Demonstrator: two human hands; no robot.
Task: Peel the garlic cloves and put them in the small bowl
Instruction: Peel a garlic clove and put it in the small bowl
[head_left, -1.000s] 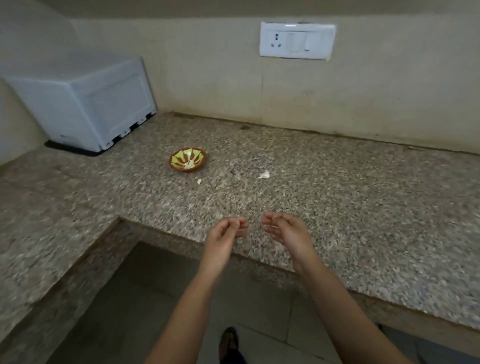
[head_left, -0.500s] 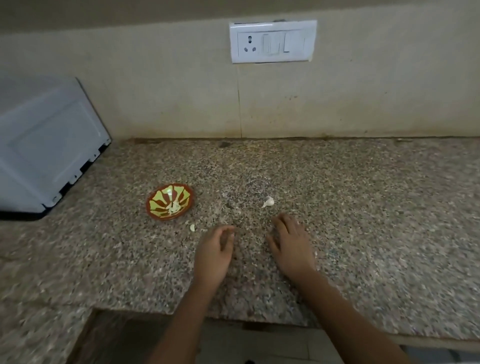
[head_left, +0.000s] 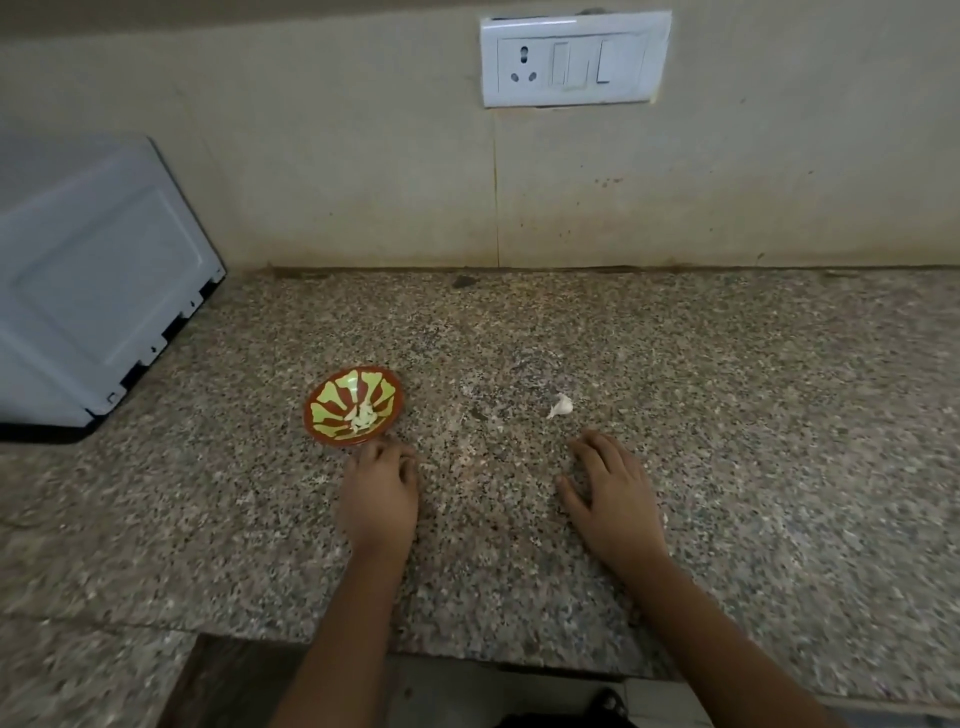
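A small red bowl (head_left: 315, 415) with a green-yellow pattern sits on the granite counter (head_left: 727, 415) and holds a few pale garlic pieces (head_left: 362, 417). My left hand (head_left: 379, 493) lies just in front of the bowl, its fingertips bent down onto the counter; anything under them is hidden. One unpeeled white garlic clove (head_left: 561, 406) lies to the right of the bowl. Just short of that clove, my right hand (head_left: 613, 493) rests palm down on the counter with its fingers spread, holding nothing.
A grey-white appliance (head_left: 98, 291) stands at the back left of the counter. On the wall above is a white socket and switch plate (head_left: 574, 60). The counter's front edge runs close below my forearms, with floor beneath.
Both hands moved forward onto the counter. My left hand went left towards the bowl and now covers the spot where a small white piece lay. The right hand settled flat near the clove.
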